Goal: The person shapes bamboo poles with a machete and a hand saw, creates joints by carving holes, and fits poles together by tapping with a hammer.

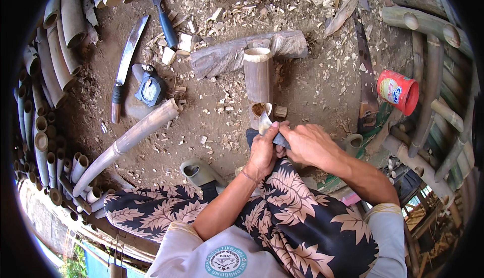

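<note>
Head view took in chip-strewn ground [196,121], a long bamboo pole [128,144] slanting across it at left and a rough log [222,58] lying crosswise ahead. A long knife [128,58] and a blue-handled chisel [166,25] lay farther off to the left. Straight ahead was a thick bamboo tube [258,78], its open end by the log; whether it stood upright or leaned was unclear. The right hand [310,144] curled close against the left, though what its hidden fingers gripped could not be told. The left hand [263,154] pinched a pale pointed piece [264,122] under its thumb, tip at a small, brown-filled bamboo cup [259,109] just by the tube.

Good work here probably called for a firm left pinch, short controlled pressure from the right, and fingertips kept behind the point. The log and tube limited any forward push, and the patterned cloth [292,217] over the lap hemmed the wrists behind. More room seemed to lie leftward, short of the pole; the bare knife edge deserved a wide berth.
</note>
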### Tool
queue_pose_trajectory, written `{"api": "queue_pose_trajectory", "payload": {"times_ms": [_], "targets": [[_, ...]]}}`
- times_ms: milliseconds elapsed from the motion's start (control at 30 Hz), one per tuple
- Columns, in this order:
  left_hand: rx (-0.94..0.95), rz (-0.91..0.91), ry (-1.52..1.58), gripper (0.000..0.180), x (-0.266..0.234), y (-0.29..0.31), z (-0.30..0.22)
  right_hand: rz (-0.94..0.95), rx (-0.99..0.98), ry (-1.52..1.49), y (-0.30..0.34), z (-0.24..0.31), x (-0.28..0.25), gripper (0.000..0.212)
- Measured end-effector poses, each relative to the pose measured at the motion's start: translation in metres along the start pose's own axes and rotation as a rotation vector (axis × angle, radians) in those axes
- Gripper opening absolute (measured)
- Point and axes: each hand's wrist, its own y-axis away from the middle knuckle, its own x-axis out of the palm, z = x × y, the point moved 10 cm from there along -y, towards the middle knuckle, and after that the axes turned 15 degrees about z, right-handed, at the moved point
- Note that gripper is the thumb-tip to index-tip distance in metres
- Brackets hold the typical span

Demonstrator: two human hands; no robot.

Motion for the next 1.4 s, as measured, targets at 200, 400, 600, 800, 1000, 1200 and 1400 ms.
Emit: {"api": "queue_pose_trajectory", "payload": {"times_ms": [200,400,600,800,1000,1200,1400], "targets": [[-0.035,-0.345,-0.878,0.054,-0.044,0.022,-0.055,-0.195,0.122,-0.666,-0.026,-0.009,0.067,0.048],[-0.099,-0.322,-1.318,0.055,-0.032,0.02,-0.091,-0.412,0.072,-0.821,-0.032,0.004,0.076,0.048],[0.127,-0.119,-0.875,0.05,0.015,0.006,-0.058,-0.383,0.201,-0.272,0.013,-0.018,0.012,0.039],[0.185,-0.056,-0.09,0.036,0.009,0.001,-0.037,0.043,0.091,0.353,-0.018,0.022,-0.042,0.025],[0.199,0.143,0.543,0.031,0.03,-0.002,-0.039,0.25,0.056,0.719,-0.057,0.06,-0.059,0.01],[0.275,-0.156,-0.407,0.048,-0.006,-0.007,-0.054,-0.129,0.183,0.073,-0.011,0.004,-0.042,0.024],[0.17,-0.087,-0.4,0.047,-0.003,0.004,-0.051,0.034,0.278,0.302,-0.011,0.023,-0.034,0.023]]}}
